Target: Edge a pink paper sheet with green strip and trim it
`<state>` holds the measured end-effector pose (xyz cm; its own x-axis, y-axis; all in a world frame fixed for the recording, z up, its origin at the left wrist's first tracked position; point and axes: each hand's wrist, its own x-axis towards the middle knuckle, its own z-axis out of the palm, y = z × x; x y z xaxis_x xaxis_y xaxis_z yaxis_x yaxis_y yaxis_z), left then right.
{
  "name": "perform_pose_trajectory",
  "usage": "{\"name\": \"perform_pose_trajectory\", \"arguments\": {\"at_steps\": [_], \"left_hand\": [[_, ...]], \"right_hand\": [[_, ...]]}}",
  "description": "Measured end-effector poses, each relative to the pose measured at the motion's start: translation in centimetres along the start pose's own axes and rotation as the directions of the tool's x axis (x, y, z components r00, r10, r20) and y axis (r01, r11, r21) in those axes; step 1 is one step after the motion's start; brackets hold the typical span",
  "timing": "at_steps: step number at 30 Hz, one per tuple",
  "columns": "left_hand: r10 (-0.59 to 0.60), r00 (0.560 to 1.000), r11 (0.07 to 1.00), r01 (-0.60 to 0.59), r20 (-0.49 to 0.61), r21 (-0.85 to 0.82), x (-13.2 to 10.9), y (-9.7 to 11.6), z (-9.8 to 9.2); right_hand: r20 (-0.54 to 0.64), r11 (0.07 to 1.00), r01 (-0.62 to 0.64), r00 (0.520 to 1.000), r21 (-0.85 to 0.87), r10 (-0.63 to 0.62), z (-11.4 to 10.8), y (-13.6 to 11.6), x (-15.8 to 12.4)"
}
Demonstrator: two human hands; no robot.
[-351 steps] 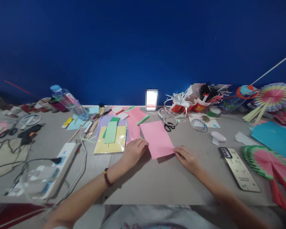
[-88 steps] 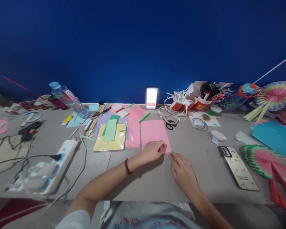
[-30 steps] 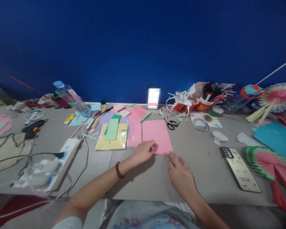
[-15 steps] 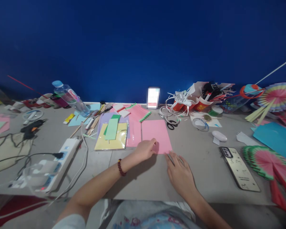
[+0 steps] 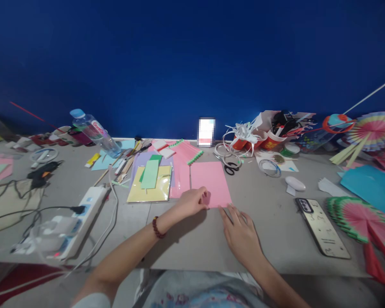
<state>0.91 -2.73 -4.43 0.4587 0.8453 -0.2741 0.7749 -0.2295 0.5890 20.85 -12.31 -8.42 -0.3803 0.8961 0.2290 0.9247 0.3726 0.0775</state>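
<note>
A square sheet of pink paper (image 5: 210, 177) lies flat on the grey table in front of me. My left hand (image 5: 194, 202), with a dark beaded bracelet on its wrist, is at the sheet's near left corner. Its fingers are curled, and thumb and forefinger close on the near edge; the exact contact is partly hidden. My right hand (image 5: 242, 231) rests palm down near the right corner. Its fingers are stretched out, with the tips touching the sheet's near edge.
To the left lie a packet of yellow paper (image 5: 154, 194) with green strips, a power strip (image 5: 85, 222) and a leaning bottle (image 5: 98, 130). Black-handled scissors (image 5: 231, 168) lie behind the sheet. On the right are a phone (image 5: 324, 229) and a pink-green paper fan (image 5: 361, 218).
My left hand has shifted slightly left along the near edge. The fingertips of my right hand have slid a little left too. The pink paper has stayed almost in place.
</note>
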Motion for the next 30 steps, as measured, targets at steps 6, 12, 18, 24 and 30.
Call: {"name": "perform_pose_trajectory", "arguments": {"at_steps": [6, 12, 18, 24, 30], "left_hand": [[0.052, 0.998, 0.996, -0.054, -0.03, -0.069, -1.1, -0.4, -0.4], [0.056, 0.997, 0.972, -0.065, -0.044, -0.225, -1.8, -1.2, -0.3], [0.086, 0.992, 0.914, -0.113, -0.088, -0.391, -1.7, -1.8, 0.4], [0.069, 0.997, 0.901, -0.081, -0.045, -0.427, -1.4, -2.2, 0.2], [0.03, 0.996, 0.945, -0.057, -0.089, -0.322, -1.5, -2.2, 0.1]], "right_hand": [[0.043, 1.0, -0.01, 0.999, -0.022, 0.011, -0.5, -0.6, 0.3], [0.062, 1.0, -0.03, 0.998, 0.0, 0.03, -0.5, -0.8, 0.4], [0.054, 0.999, -0.027, 0.998, 0.022, 0.025, -0.5, -1.1, 0.5], [0.075, 0.999, -0.022, 0.997, 0.029, 0.02, -0.6, -1.0, 0.6], [0.074, 1.0, -0.014, 0.997, 0.013, 0.013, -0.6, -1.0, 0.7]]}}
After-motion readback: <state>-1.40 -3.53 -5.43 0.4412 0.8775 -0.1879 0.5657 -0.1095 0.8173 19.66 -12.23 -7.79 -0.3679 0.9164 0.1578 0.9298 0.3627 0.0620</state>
